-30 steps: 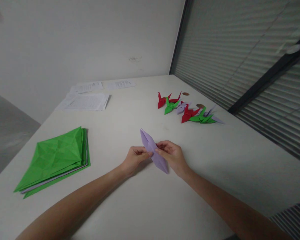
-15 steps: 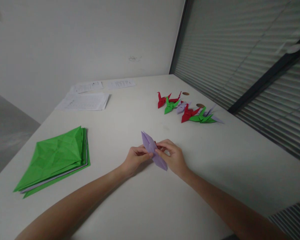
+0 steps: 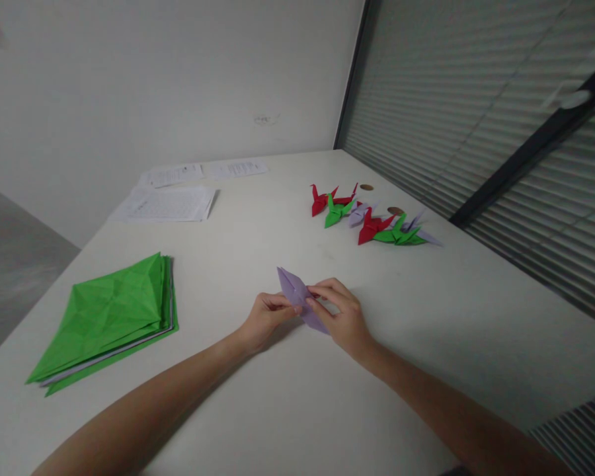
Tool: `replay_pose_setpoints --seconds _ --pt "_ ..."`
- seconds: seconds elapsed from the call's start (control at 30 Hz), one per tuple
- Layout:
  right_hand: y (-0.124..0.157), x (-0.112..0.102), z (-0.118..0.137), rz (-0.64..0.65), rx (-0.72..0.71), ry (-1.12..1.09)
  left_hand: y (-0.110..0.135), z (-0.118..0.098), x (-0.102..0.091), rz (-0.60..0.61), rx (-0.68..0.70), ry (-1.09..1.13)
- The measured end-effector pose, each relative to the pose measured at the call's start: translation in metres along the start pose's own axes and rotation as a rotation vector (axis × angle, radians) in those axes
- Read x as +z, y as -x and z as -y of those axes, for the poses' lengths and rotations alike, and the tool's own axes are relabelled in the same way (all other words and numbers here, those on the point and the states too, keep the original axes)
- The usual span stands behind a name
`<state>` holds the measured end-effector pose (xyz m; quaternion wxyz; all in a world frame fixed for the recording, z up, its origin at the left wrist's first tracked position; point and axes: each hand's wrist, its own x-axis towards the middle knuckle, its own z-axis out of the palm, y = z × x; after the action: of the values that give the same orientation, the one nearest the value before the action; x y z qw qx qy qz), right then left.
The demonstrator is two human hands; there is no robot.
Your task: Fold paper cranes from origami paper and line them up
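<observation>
A folded piece of purple origami paper (image 3: 293,285), long and pointed at its ends, is held between both hands above the white table (image 3: 297,396). My left hand (image 3: 270,317) pinches its left edge, thumb on top and fingers behind. My right hand (image 3: 342,314) grips it from the right, with thumb and fingertips near its middle. The paper lies at a slant, one split tip pointing to the far left. Part of its lower right half is hidden by the right hand.
Several folded paper cranes in red, green and purple, among them a red crane (image 3: 371,227), stand at the back right. A stack of creased green paper (image 3: 112,301) lies at left. Printed sheets (image 3: 171,203) lie at the back left. Window blinds (image 3: 476,99) border the right side.
The purple paper has tilted a little, its far tip moving left and nearer. My right fingers have shifted slightly along it, while my left hand stays nearly in place.
</observation>
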<state>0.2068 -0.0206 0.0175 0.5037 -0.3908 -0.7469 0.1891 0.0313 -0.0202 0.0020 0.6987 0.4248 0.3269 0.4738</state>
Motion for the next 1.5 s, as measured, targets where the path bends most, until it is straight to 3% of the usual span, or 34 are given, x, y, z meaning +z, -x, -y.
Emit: replay_pose_setpoints --seconds 0.33,0.57,0.77,0.97,1.5 --pt "-0.002 -0.002 0.003 0.009 0.116 -0.083 0.0 -0.002 0.002 -0.006 0.016 -0.025" --pt "-0.001 0.003 0.003 0.046 0.384 -0.421 -0.002 -0.002 0.003 -0.092 0.117 -0.061" --pt "-0.004 0.004 0.0 0.069 0.517 -0.615 -0.001 -0.001 0.004 -0.13 0.16 -0.018" --pt "-0.003 0.007 -0.003 0.093 0.593 -0.599 -0.002 0.0 0.006 -0.116 0.038 -0.036" --pt "-0.003 0.008 -0.012 0.135 0.691 -0.563 -0.001 -0.003 0.007 -0.104 -0.043 -0.107"
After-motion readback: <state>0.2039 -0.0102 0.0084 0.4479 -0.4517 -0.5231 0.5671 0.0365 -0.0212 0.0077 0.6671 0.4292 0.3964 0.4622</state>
